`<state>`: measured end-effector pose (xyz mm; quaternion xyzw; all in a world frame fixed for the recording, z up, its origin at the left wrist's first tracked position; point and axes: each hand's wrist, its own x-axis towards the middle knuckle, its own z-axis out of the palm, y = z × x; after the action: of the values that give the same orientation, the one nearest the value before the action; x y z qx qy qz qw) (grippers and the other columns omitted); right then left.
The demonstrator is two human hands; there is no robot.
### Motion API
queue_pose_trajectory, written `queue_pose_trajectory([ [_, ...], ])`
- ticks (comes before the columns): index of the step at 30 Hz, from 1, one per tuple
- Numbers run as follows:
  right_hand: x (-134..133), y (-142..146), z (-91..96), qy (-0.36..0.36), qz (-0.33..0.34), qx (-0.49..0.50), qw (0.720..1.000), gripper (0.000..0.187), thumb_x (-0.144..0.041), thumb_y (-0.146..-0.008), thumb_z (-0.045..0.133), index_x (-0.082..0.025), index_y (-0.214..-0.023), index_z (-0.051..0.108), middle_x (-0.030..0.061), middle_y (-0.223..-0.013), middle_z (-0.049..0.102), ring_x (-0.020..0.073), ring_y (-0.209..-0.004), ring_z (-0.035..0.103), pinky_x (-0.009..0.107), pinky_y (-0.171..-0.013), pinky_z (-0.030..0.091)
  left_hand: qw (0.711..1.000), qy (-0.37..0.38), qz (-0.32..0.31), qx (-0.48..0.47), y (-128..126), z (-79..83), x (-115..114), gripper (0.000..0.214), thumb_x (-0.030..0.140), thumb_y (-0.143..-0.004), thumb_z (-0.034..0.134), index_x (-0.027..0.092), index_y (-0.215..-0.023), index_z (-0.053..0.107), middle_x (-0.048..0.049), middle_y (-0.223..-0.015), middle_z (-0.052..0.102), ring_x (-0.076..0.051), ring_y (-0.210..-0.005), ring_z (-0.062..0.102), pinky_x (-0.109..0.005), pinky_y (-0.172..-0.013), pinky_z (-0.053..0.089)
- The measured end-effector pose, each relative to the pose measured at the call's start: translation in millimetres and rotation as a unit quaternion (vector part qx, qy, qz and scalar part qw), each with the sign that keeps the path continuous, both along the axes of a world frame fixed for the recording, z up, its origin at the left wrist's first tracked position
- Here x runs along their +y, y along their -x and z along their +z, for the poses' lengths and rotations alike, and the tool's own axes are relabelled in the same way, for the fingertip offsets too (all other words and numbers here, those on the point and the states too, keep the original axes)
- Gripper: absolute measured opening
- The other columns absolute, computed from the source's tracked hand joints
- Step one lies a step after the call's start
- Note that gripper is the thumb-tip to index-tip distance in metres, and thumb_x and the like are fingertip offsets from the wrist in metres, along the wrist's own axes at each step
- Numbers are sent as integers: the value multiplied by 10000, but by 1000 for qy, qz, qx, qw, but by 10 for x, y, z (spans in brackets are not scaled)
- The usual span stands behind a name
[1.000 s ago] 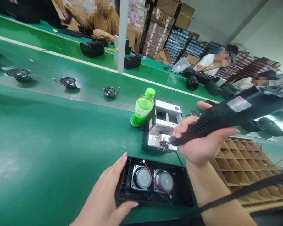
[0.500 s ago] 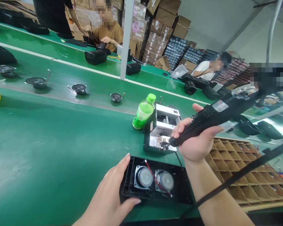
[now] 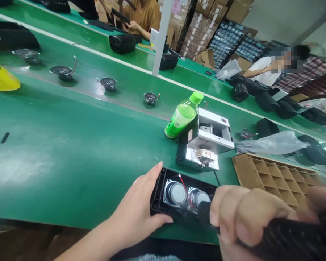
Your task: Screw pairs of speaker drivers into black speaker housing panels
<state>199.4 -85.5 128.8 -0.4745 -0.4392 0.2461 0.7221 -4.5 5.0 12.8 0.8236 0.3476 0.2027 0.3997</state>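
Observation:
My left hand (image 3: 134, 208) grips the left end of a black speaker housing (image 3: 158, 195), thumb at the near side and fingers at the far side. Two round speaker drivers lie in it, magnets up: a left driver (image 3: 178, 193) and a right driver (image 3: 201, 197). A red wire (image 3: 183, 184) with a white plug runs between them. My right hand (image 3: 247, 214) is wrapped round a black electric screwdriver (image 3: 293, 235), blurred at its near end. The screwdriver's nose is over the housing beside the right driver; its tip and the housing's right end are hidden.
Behind the housing stand a white and black screw feeder (image 3: 216, 139) and a green-capped bottle (image 3: 182, 116). A divided cardboard box (image 3: 247, 170) lies to the right. Several loose drivers, including one driver (image 3: 150, 98), line the belt. Co-workers sit across the green table (image 3: 84, 156).
My right hand has brought the screwdriver from the screw feeder down and nearer, over the housing. My left hand keeps its hold. The view has shifted, so the scene sits differently.

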Motion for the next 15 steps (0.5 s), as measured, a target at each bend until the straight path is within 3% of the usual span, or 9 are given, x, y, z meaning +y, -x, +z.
queue_pose_trajectory([
  [4,31,187,-207,21,-22,-38,999,417,-237,-1045,633,-450,-1403,615,-42,-697,639,189,-475,591,382,-489,539,999,-30,-32,-17,20,-24,31,1411,377,-795,995,449,-1744,-47,-133,-1807,353,-435,-1630,408,-730,-1266,446],
  [9,184,358,-216,31,-6,-43,999,526,-111,-980,697,-422,-1383,565,-60,-722,670,185,-535,642,389,-555,581,998,-30,-44,-30,18,-26,29,1410,427,-817,985,403,-1746,-76,-172,-1800,353,-429,-1634,402,-718,-1265,447],
  [15,152,284,-253,70,-37,-98,992,282,-165,-1015,668,-352,-1222,628,-38,-711,657,202,-580,666,412,-625,585,997,-25,-52,-52,-10,-8,42,1388,462,-806,990,373,-1738,-33,-195,-1781,379,-418,-1633,408,-710,-1249,464],
])
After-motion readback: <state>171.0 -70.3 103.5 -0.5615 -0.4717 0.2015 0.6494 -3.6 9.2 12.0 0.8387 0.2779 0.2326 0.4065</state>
